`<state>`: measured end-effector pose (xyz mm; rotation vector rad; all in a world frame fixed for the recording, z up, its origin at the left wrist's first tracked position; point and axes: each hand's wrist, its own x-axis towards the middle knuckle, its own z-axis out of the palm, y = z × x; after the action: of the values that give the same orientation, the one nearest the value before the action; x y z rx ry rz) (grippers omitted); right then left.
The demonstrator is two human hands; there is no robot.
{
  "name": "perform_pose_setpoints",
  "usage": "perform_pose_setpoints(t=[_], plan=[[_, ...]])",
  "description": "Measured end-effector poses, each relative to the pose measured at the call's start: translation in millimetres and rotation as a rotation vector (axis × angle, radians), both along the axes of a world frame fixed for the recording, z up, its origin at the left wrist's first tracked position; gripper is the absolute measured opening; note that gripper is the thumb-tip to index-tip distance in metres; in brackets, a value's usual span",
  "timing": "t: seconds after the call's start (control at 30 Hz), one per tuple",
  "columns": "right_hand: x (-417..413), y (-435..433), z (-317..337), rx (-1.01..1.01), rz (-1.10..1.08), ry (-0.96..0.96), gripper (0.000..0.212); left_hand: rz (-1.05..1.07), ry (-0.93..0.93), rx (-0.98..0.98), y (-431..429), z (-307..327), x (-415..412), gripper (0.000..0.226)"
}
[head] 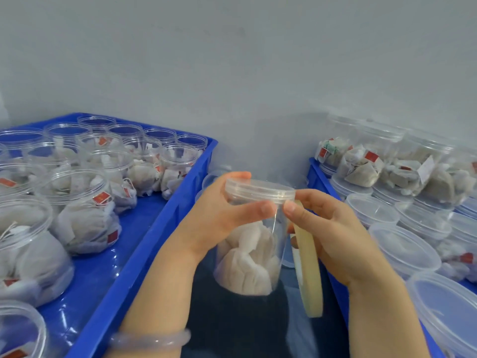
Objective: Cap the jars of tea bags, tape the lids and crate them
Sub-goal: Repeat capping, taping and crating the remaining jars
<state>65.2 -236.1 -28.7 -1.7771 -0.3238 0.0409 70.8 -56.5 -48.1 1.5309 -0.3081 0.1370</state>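
Head view: hands (pixel 219 210) (pixel 333 233) around jar (pixel 247 257), tape (pixel 308 270)

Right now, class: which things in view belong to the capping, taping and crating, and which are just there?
In the job: held jar, lid, tape roll, open jars, left crate, capped jars.
Just there: bracelet, grey wall.

Jar (pixel 273 228): clear plastic, upright, raised between the two crates; tea bags (pixel 245 267) at its bottom.
Lid (pixel 260 190): clear, on the jar.
Tape roll (pixel 308 264): pale yellow, on edge, just right of the jar.
Left crate (pixel 154 228): blue, holds open jars (pixel 77 200).
Right crate (pixel 320 177): blue, holds capped jars (pixel 371 210), stacked.
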Motion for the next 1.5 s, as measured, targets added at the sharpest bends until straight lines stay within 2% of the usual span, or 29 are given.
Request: perform_pose_setpoints(t=[0.17, 0.27, 0.33, 0.43, 0.57, 0.67, 0.73, 0.87, 0.97, 1.03, 1.1, 1.13, 1.27, 1.4, 1.5], plan=[[6, 1, -9, 0.017, 0.012, 0.036, 0.055, 0.155, 0.019, 0.257, 2, -4, 4, 0.124], [11, 1, -16, -0.183, -0.024, 0.019, 0.050, 0.136, 0.104, 0.479, 2, -7, 4, 0.138], [14, -1, -19, -0.390, -0.003, -0.012, 0.047, 0.146, 0.134, 0.649, -1, -9, 6, 0.137], [16, -6, -22, -0.524, 0.109, 0.033, 0.065, 0.138, 0.111, 0.808, 1, -10, 5, 0.124], [18, -3, -30, -0.493, 0.126, 0.073, 0.104, 0.056, 0.106, 0.871, 7, -4, 2, 0.109], [19, 1, -31, -0.460, 0.055, 0.088, 0.132, 0.016, 0.160, 0.989, 1, 2, -2, 0.094], [19, 1, -30, -0.509, -0.009, 0.103, 0.136, 0.067, 0.162, 1.074, -11, 4, -4, 0.081], [17, 0, -30, -0.542, -0.051, 0.147, 0.119, 0.108, 0.154, 1.267, -34, 12, 6, 0.062], [14, -2, -28, -0.536, -0.087, 0.157, 0.112, 0.007, 0.245, 1.214, -32, 21, 15, 0.055], [10, 0, -27, -0.553, -0.068, 0.214, 0.106, -0.006, 0.232, 1.167, -29, 20, 17, 0.047], [9, 3, -28, -0.584, -0.014, 0.259, 0.084, 0.022, 0.189, 1.155, -27, 14, 18, 0.041], [10, 5, -29, -0.580, 0.013, 0.260, 0.082, 0.036, 0.170, 1.160, -27, 12, 18, 0.040], [10, 8, -30, -0.602, 0.051, 0.197, 0.085, 0.048, 0.150, 1.209, -26, 9, 21, 0.042], [8, 13, -31, -0.682, -0.028, 0.089, 0.097, 0.149, 0.093, 1.149, -31, 5, 21, 0.029], [4, 18, -37, -0.722, -0.079, 0.032, 0.089, 0.251, 0.066, 1.120, -37, 2, 17, 0.021]])
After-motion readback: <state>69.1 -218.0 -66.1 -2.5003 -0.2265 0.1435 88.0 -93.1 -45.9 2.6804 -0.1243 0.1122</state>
